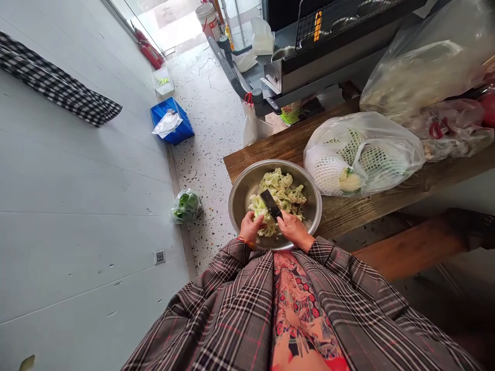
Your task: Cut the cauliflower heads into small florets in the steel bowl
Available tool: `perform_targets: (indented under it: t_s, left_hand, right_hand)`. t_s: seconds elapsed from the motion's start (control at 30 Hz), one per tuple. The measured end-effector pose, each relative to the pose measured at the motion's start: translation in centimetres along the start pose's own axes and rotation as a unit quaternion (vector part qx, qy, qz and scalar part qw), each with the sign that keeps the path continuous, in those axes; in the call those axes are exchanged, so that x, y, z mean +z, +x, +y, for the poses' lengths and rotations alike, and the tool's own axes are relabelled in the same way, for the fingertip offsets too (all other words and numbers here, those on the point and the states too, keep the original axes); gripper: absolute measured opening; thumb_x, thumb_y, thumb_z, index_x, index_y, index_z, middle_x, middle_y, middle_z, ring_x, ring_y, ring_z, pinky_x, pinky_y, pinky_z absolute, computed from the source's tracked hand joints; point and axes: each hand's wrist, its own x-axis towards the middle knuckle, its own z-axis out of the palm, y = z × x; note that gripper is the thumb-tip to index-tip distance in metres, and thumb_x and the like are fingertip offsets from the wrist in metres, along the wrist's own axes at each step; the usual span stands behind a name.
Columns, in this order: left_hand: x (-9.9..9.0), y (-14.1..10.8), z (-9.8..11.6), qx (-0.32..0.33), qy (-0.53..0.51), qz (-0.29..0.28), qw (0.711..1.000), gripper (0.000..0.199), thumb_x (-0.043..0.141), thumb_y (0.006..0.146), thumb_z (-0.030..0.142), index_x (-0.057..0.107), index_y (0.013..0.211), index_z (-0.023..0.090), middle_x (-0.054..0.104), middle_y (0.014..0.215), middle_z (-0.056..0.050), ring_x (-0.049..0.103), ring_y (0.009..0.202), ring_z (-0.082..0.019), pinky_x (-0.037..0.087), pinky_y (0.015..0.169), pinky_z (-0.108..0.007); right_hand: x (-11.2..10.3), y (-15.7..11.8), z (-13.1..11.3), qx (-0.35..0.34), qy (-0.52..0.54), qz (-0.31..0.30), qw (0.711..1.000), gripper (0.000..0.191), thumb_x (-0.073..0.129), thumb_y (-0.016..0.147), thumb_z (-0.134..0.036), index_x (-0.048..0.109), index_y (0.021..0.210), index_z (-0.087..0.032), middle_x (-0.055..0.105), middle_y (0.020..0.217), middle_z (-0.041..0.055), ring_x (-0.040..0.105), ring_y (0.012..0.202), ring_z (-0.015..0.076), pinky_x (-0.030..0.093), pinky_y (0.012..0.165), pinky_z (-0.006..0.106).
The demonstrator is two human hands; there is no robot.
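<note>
A wide steel bowl (236, 198) sits at the near left end of a wooden table, with pale cauliflower florets (284, 185) heaped inside. Over the bowl, my right hand (294, 228) is closed around the handle of a dark-bladed knife (271, 204), its blade pointing up and to the left. My left hand (251, 226), at the bowl's near left side, has its fingers closed on a pale green-white cauliflower piece (260, 206). The blade lies right by that piece; whether it touches is unclear.
A clear bag of net-wrapped cauliflower (363, 154) stands right of the bowl on the wooden table (348, 214), with more plastic bags (421, 72) behind. On the floor at left are a bag of greens (186, 206) and a blue crate (181, 131). A wooden bench (417, 252) is at right.
</note>
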Motion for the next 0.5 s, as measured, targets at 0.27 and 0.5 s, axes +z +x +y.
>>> perform_targets:
  t_s: [0.27, 0.5]
  left_hand:
    - [-0.3, 0.6, 0.8, 0.025, -0.017, 0.023, 0.999, 0.043, 0.081, 0.058, 0.035, 0.053, 0.083, 0.015, 0.062, 0.082, 0.000, 0.061, 0.064, -0.010, 0.054, 0.058, -0.026]
    - [0.2, 0.3, 1.6, 0.024, -0.011, -0.003, 1.000, 0.044, 0.081, 0.059, 0.039, 0.053, 0.083, 0.015, 0.062, 0.079, 0.000, 0.061, 0.063, -0.011, 0.053, 0.055, -0.025]
  right_hand:
    - [0.4, -1.4, 0.8, -0.026, 0.064, 0.005, 0.998, 0.022, 0.038, 0.093, -0.023, 0.059, 0.094, -0.016, 0.067, 0.078, 0.0061, 0.060, 0.070, 0.0165, 0.038, 0.064, 0.024]
    - [0.1, 0.0, 0.0, -0.014, 0.077, 0.015, 0.997, 0.024, 0.039, 0.094, -0.024, 0.060, 0.101, -0.016, 0.068, 0.082, 0.0067, 0.061, 0.073, 0.0167, 0.038, 0.065, 0.023]
